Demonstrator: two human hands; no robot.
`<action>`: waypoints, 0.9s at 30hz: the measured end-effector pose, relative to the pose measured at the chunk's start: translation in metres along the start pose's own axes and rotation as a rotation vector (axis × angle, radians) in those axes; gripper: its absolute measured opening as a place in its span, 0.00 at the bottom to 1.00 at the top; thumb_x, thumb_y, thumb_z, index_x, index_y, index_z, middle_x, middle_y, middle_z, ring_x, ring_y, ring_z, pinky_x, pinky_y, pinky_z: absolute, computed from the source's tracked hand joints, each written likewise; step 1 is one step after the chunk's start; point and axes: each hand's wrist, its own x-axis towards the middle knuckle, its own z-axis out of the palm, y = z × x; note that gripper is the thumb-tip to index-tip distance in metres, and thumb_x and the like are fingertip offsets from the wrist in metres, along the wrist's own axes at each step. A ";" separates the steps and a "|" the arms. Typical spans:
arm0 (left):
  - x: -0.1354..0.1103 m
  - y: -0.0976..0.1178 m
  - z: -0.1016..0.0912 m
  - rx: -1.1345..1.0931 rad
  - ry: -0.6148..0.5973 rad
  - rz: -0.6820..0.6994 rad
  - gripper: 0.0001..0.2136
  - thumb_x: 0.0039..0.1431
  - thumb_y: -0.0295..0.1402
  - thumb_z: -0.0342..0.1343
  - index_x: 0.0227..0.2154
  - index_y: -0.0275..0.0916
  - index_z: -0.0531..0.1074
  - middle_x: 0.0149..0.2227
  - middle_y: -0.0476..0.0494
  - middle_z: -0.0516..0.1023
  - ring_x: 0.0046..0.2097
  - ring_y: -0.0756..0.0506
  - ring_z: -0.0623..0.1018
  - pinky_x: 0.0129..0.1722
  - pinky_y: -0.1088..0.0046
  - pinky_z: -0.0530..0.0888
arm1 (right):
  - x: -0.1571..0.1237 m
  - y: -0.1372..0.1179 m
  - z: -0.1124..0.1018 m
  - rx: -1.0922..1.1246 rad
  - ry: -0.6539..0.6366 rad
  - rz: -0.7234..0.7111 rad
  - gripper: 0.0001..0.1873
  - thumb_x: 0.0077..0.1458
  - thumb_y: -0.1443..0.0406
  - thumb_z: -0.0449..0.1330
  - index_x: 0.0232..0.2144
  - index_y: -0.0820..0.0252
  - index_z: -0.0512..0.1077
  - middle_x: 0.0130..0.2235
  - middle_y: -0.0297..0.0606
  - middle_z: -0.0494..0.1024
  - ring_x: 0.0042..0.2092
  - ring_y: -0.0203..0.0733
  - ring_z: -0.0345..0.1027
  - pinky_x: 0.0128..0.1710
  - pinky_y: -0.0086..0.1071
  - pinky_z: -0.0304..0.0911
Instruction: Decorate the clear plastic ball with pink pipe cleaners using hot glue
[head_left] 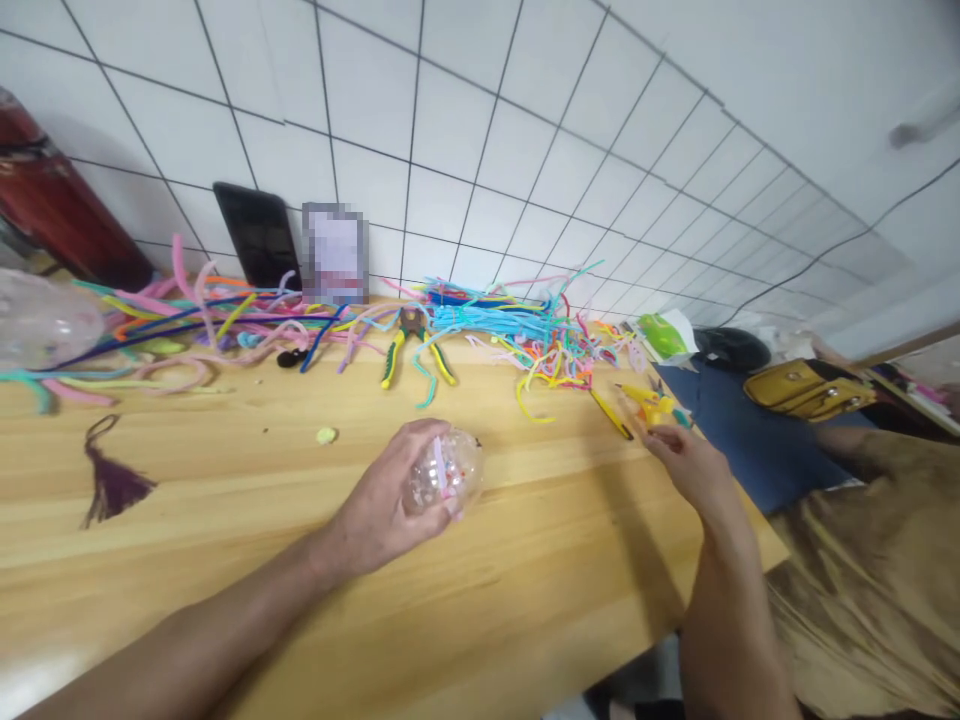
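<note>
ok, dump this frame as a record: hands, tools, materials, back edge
left hand: holding clear ball, small bits visible inside
right hand: at yellow tool; grip unclear
tools: pliers, handles spread; yellow-black stick left of yellow tool
materials: pipe cleaners, many colors, in piles along the back; purple tassel, left side
back edge: dark phone leaning on tiled wall
surface: wood table

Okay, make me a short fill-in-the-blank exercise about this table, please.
The person grips a clear ball in the ____ hand.
The pliers have green and ____ handles.
The phone against the tiled wall is ____.
The purple tassel lies on a table made of ____.
Missing words: left, yellow, black, wood.
</note>
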 end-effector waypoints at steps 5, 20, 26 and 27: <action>0.001 0.005 -0.002 -0.089 -0.013 -0.047 0.28 0.63 0.36 0.63 0.64 0.42 0.65 0.62 0.33 0.76 0.63 0.34 0.78 0.65 0.50 0.76 | -0.015 -0.074 0.017 0.111 0.015 -0.265 0.21 0.60 0.48 0.59 0.35 0.57 0.83 0.26 0.36 0.80 0.29 0.44 0.72 0.30 0.34 0.62; 0.000 -0.003 -0.005 -0.176 -0.072 -0.118 0.29 0.63 0.37 0.64 0.66 0.45 0.65 0.64 0.33 0.75 0.64 0.33 0.78 0.65 0.49 0.76 | 0.041 -0.140 0.116 -0.153 -0.177 -0.287 0.18 0.65 0.49 0.63 0.36 0.53 0.85 0.38 0.42 0.87 0.41 0.50 0.77 0.42 0.37 0.66; -0.004 -0.009 -0.003 -0.147 -0.057 -0.107 0.28 0.65 0.40 0.63 0.66 0.46 0.65 0.66 0.33 0.74 0.65 0.31 0.77 0.66 0.46 0.75 | 0.019 -0.158 0.153 -0.123 -0.228 -0.305 0.11 0.64 0.56 0.65 0.34 0.52 0.84 0.39 0.41 0.88 0.43 0.50 0.79 0.44 0.37 0.67; -0.004 -0.010 -0.004 -0.142 -0.067 -0.109 0.28 0.66 0.40 0.63 0.66 0.46 0.65 0.66 0.33 0.74 0.65 0.31 0.77 0.67 0.46 0.75 | 0.015 -0.160 0.155 -0.101 -0.238 -0.325 0.10 0.64 0.57 0.65 0.34 0.51 0.84 0.39 0.39 0.88 0.43 0.49 0.79 0.44 0.36 0.67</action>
